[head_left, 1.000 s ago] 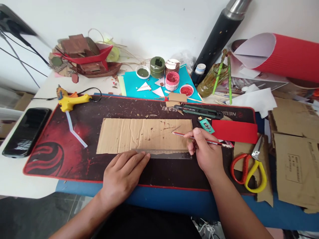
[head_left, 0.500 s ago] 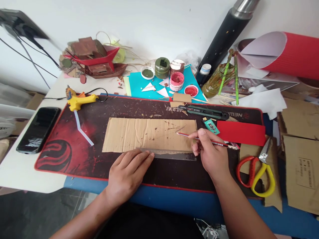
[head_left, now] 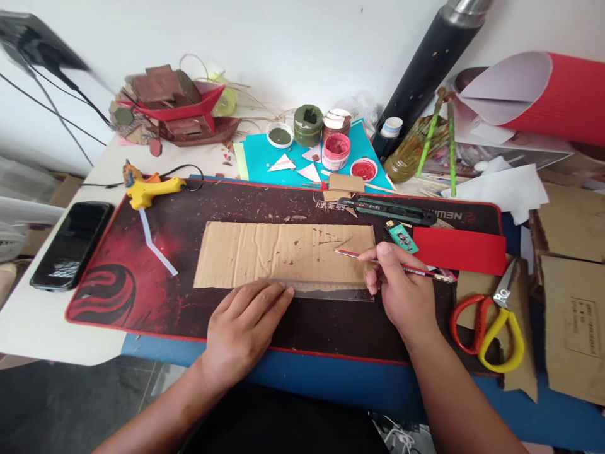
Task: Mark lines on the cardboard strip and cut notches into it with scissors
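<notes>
A rectangular strip of brown cardboard (head_left: 236, 249), creased and marked with dark smudges, lies on the dark mat. Along its near edge rests a clear ruler (head_left: 331, 291), partly over the cardboard and partly over the mat. My left hand (head_left: 248, 321) lies palm down with its fingers stretched across the ruler's left part, which they hide. In my right hand (head_left: 401, 287) is a red and dark pencil (head_left: 347, 254), pinched between thumb and fingers. Its tip points left, over or on the right part of the cardboard; whether it touches cannot be made out.
On the left are a yellow glue gun (head_left: 154, 189) and a phone (head_left: 70, 246). A utility knife (head_left: 392, 210), red card (head_left: 458, 249) and scissors (head_left: 491, 334) lie right. Paint jars (head_left: 308, 126) and a model boat (head_left: 174, 110) stand at the back.
The view has shifted very slightly. Both hands, the pencil and the cardboard hold nearly the same places; the ruler's right end appears a touch higher.
</notes>
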`<action>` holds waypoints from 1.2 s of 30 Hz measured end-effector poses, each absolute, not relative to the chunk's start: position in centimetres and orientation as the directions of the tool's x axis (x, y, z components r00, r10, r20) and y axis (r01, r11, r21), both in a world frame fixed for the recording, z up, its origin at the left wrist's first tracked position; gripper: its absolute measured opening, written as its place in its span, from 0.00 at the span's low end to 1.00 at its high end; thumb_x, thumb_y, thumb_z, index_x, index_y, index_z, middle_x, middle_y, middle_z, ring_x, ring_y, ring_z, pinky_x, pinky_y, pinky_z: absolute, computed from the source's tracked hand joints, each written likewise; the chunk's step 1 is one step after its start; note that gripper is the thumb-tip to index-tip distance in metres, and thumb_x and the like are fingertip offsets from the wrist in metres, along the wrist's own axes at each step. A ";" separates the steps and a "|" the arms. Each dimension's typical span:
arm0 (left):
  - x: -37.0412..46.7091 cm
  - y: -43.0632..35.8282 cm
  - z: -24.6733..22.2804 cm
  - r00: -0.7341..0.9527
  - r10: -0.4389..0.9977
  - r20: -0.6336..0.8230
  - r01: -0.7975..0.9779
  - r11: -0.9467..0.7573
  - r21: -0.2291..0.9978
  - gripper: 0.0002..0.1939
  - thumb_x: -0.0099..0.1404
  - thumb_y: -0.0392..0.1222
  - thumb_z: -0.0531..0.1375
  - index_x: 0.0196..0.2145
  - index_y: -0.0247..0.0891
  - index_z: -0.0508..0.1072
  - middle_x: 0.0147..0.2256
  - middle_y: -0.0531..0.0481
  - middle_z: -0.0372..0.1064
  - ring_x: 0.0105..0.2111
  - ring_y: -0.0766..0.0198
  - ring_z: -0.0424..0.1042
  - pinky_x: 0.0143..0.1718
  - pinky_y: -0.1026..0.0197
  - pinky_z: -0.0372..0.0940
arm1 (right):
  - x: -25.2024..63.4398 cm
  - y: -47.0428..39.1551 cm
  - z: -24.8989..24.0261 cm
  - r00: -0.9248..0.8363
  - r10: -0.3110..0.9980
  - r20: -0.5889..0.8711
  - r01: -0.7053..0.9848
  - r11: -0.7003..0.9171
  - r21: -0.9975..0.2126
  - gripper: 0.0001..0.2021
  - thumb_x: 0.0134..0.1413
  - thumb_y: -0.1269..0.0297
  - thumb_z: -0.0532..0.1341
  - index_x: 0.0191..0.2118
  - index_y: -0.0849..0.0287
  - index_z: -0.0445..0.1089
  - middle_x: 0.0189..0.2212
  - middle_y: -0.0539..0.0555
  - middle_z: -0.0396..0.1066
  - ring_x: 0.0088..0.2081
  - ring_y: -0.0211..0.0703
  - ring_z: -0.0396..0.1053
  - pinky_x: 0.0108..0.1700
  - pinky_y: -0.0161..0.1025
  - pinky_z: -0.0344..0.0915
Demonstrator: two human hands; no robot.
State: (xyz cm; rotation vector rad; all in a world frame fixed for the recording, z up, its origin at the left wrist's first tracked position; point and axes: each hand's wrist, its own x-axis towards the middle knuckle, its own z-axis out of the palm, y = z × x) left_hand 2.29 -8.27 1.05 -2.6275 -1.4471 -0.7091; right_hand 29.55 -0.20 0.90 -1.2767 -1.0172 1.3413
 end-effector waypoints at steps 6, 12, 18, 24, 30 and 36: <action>2.3 -8.3 1.1 0.451 0.788 0.420 0.816 -0.555 0.165 0.15 0.81 0.28 0.57 0.58 0.33 0.79 0.49 0.46 0.85 0.50 0.52 0.79 0.52 0.52 0.72 | 29.6 -0.2 0.9 0.039 0.984 -0.174 -0.099 -0.170 -0.980 0.23 0.67 0.39 0.71 0.35 0.57 0.83 0.18 0.48 0.69 0.18 0.35 0.65 0.20 0.32 0.59; 2.3 -8.2 1.1 0.458 0.789 0.409 0.818 -0.555 0.154 0.15 0.80 0.28 0.58 0.58 0.33 0.80 0.49 0.45 0.85 0.50 0.52 0.79 0.52 0.52 0.72 | 29.5 -0.2 1.0 0.039 0.985 -0.168 -0.094 -0.164 -0.982 0.23 0.68 0.40 0.70 0.35 0.56 0.83 0.17 0.47 0.68 0.18 0.36 0.65 0.20 0.33 0.59; 2.3 -8.2 1.0 0.461 0.788 0.409 0.818 -0.556 0.150 0.15 0.80 0.28 0.59 0.58 0.33 0.80 0.49 0.45 0.85 0.50 0.52 0.80 0.52 0.51 0.73 | 29.4 -0.2 1.3 0.033 0.985 -0.167 -0.080 -0.164 -0.983 0.23 0.69 0.40 0.70 0.35 0.56 0.84 0.17 0.48 0.69 0.18 0.37 0.65 0.20 0.34 0.60; 2.3 -8.2 1.0 0.455 0.789 0.413 0.818 -0.554 0.156 0.15 0.79 0.28 0.59 0.59 0.33 0.79 0.49 0.45 0.85 0.50 0.51 0.80 0.52 0.51 0.73 | 29.3 -0.3 1.4 0.027 0.985 -0.169 -0.072 -0.166 -0.983 0.23 0.70 0.41 0.69 0.34 0.56 0.84 0.17 0.49 0.70 0.18 0.36 0.64 0.20 0.33 0.59; 2.4 -8.2 1.0 0.453 0.790 0.413 0.817 -0.553 0.161 0.15 0.79 0.28 0.60 0.59 0.33 0.79 0.49 0.45 0.85 0.50 0.52 0.79 0.52 0.51 0.72 | 29.4 -0.2 1.5 0.025 0.987 -0.159 -0.051 -0.158 -0.986 0.23 0.71 0.41 0.68 0.34 0.56 0.84 0.17 0.48 0.69 0.18 0.36 0.64 0.20 0.33 0.59; 2.4 -8.2 0.9 0.453 0.790 0.413 0.817 -0.554 0.161 0.15 0.78 0.27 0.61 0.58 0.32 0.80 0.49 0.45 0.85 0.49 0.51 0.79 0.51 0.50 0.72 | 29.5 -0.2 1.4 0.025 0.987 -0.158 -0.033 -0.157 -0.987 0.23 0.71 0.41 0.68 0.35 0.56 0.85 0.18 0.49 0.69 0.18 0.36 0.65 0.20 0.33 0.61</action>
